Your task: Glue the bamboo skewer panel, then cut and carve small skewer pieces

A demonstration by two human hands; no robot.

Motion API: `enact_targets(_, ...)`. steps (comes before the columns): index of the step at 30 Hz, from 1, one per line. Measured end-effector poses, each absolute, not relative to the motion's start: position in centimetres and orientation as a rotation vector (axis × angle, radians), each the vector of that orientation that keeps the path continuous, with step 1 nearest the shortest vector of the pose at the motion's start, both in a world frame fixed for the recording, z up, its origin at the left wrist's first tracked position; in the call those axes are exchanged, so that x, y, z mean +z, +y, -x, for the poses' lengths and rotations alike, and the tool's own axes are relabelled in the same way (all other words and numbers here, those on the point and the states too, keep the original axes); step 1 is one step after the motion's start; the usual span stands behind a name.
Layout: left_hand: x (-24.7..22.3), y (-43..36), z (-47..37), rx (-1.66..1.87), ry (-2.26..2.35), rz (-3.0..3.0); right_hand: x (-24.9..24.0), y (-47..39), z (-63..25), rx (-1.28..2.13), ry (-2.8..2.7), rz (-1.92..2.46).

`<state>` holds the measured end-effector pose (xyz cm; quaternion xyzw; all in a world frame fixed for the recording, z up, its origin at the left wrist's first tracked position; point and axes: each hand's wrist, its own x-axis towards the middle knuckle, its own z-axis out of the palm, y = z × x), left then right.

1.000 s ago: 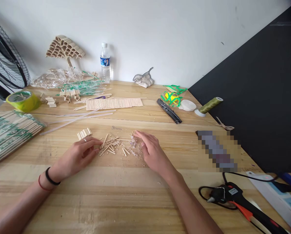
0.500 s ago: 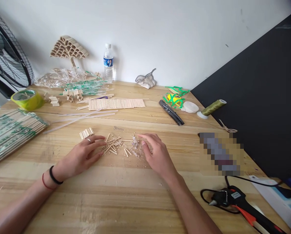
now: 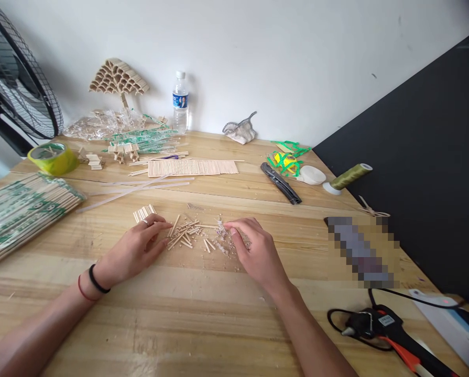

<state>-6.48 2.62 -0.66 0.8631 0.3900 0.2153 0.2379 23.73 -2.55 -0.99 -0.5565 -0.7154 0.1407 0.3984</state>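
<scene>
Hands (image 3: pixel 134 251) (image 3: pixel 260 255) on either side of short sticks (image 3: pixel 184 233)

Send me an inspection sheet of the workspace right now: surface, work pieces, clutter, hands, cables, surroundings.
Surface: wood-grain table, crumbs scattered between the hands.
Job's things: short sticks in a loose pile; pale scraps at its right end.
Clutter: black cutter, yellow tape roll, bagged sticks, bottle.
Hands: left hand at the pile's left edge, fingers apart; right hand at the scraps, thumb and forefinger close, grip unclear.
Cables: black cable near the glue gun, crossing the white power strip.
Surroundings: fan at left, pale wall behind, dark panel right.
</scene>
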Motion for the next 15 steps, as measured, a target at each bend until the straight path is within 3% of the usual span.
enact_targets(7, -1.0, 3.0, 6.4, 0.641, 1.03, -2.386, -0.2, -2.2, -21.3, 0.331, -1.905, 1.311)
enact_targets(15, -0.8, 3.1, 6.9, 0.63, 1.0, -2.343, 0.6, 4.1, -16.7, 0.286, -2.268, 1.297)
